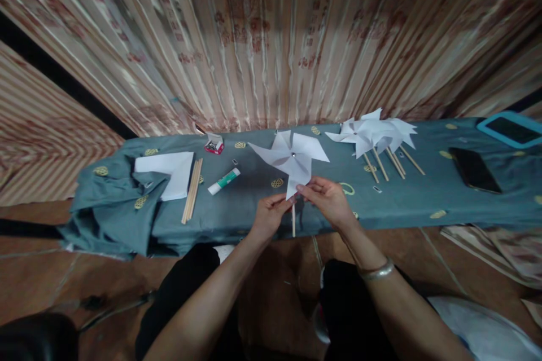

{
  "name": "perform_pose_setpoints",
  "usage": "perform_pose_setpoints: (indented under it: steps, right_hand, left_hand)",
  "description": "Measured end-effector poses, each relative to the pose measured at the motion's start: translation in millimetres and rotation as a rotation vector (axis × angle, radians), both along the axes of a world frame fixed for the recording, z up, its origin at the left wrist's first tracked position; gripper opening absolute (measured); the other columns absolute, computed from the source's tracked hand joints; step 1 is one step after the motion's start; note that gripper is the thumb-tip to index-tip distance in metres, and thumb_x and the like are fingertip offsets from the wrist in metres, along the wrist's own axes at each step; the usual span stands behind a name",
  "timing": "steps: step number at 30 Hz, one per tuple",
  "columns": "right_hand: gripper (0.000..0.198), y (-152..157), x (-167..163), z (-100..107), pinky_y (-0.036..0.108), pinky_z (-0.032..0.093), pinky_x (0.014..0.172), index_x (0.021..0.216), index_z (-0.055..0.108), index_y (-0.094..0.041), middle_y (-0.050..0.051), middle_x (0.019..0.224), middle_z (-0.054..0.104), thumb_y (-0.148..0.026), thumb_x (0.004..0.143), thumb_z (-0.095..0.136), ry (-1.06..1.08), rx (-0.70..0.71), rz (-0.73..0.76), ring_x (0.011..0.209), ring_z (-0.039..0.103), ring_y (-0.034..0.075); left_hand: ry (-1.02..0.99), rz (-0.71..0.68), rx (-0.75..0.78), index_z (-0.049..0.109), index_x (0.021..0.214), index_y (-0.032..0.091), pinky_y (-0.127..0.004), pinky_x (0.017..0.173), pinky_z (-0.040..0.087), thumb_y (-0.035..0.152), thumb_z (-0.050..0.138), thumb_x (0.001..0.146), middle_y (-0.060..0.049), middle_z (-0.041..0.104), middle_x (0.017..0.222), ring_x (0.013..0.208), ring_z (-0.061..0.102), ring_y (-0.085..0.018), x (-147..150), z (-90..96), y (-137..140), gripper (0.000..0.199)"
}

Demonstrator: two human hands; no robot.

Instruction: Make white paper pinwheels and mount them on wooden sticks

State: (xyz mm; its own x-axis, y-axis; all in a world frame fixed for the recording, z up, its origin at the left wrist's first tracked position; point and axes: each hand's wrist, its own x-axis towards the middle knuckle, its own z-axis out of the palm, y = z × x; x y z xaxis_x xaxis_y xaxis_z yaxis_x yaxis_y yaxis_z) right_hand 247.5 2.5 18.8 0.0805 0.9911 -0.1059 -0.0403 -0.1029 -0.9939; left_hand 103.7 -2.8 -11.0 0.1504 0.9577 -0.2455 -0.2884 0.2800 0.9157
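Note:
A white paper pinwheel [298, 159] with a silver pin at its centre is held upright over the middle of the bench, its wooden stick [293, 224] pointing down toward me. My left hand [272, 211] pinches it low on the left, fingertips by the lowest blade and the stick. From the right, my right hand [328, 198] grips the edge of that same lower blade between thumb and fingers. The fingertips of both hands nearly meet there, and the paper partly hides them.
Several finished pinwheels [372, 131] lie right of centre, near a black phone [475, 169] and a blue-framed tablet [513, 128]. On the left are white paper sheets [180, 177], wooden sticks [193, 192], a glue stick [224, 181] and a small red box [214, 144]. A curtain [262, 39] hangs behind.

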Motion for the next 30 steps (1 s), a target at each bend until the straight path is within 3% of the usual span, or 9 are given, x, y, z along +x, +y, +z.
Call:
perform_pose_setpoints:
  steps: [5,8,10,13,18,30]
  right_hand:
    - [0.040,3.3,30.9,7.5,0.026,0.039,0.048,0.064,0.068,-0.018,0.002,0.055,0.066,-0.057,0.073,0.067,-0.340,0.141,-0.222,0.047,0.052,0.012]
    - [0.036,7.1,52.9,11.2,0.030,0.049,0.061,0.083,0.073,-0.017,0.005,0.071,0.073,-0.052,0.074,0.068,-0.434,0.258,-0.436,0.063,0.064,0.018]
    - [0.039,9.1,61.9,11.6,0.034,0.052,0.069,0.092,0.074,-0.017,0.008,0.083,0.075,-0.050,0.073,0.069,-0.465,0.307,-0.482,0.074,0.067,0.021]
    - [0.037,11.1,66.9,9.9,0.035,0.052,0.070,0.093,0.076,-0.017,0.009,0.088,0.076,-0.048,0.073,0.070,-0.429,0.308,-0.443,0.076,0.066,0.021]
    - [0.027,12.8,64.4,6.0,0.033,0.051,0.066,0.080,0.077,-0.020,0.005,0.076,0.075,-0.043,0.066,0.076,-0.294,0.248,-0.375,0.067,0.064,0.019]
    - [0.033,10.0,42.3,5.5,0.024,0.037,0.050,0.068,0.074,-0.019,-0.001,0.055,0.064,-0.046,0.052,0.084,-0.042,0.060,-0.278,0.051,0.051,0.011]
  left_hand:
    - [0.000,0.029,-0.040,0.079,0.074,0.017,-0.025,0.066,0.047,0.042,0.088,0.048,-0.003,0.074,0.071,0.063,0.060,-0.013,-4.3,1.9,0.0,0.037]
    - [0.001,0.017,-0.066,0.079,0.074,0.018,-0.025,0.067,0.048,0.042,0.088,0.046,-0.004,0.075,0.073,0.065,0.062,-0.014,-4.6,2.5,-2.1,0.038]
    - [0.004,-0.003,-0.076,0.079,0.073,0.018,-0.026,0.067,0.049,0.042,0.088,0.046,-0.005,0.075,0.073,0.064,0.062,-0.014,-3.7,2.7,-4.2,0.038]
    - [0.008,-0.044,-0.067,0.079,0.073,0.017,-0.027,0.068,0.049,0.042,0.088,0.046,-0.006,0.076,0.075,0.066,0.063,-0.015,-2.8,3.1,-6.9,0.038]
    - [0.016,-0.048,-0.049,0.079,0.074,0.016,-0.027,0.070,0.050,0.040,0.088,0.049,-0.007,0.076,0.075,0.068,0.064,-0.016,-4.9,4.3,-6.9,0.035]
    - [0.030,0.003,-0.012,0.079,0.080,0.018,-0.026,0.072,0.050,0.040,0.085,0.055,-0.006,0.076,0.078,0.069,0.063,-0.014,-7.6,5.8,-2.2,0.034]
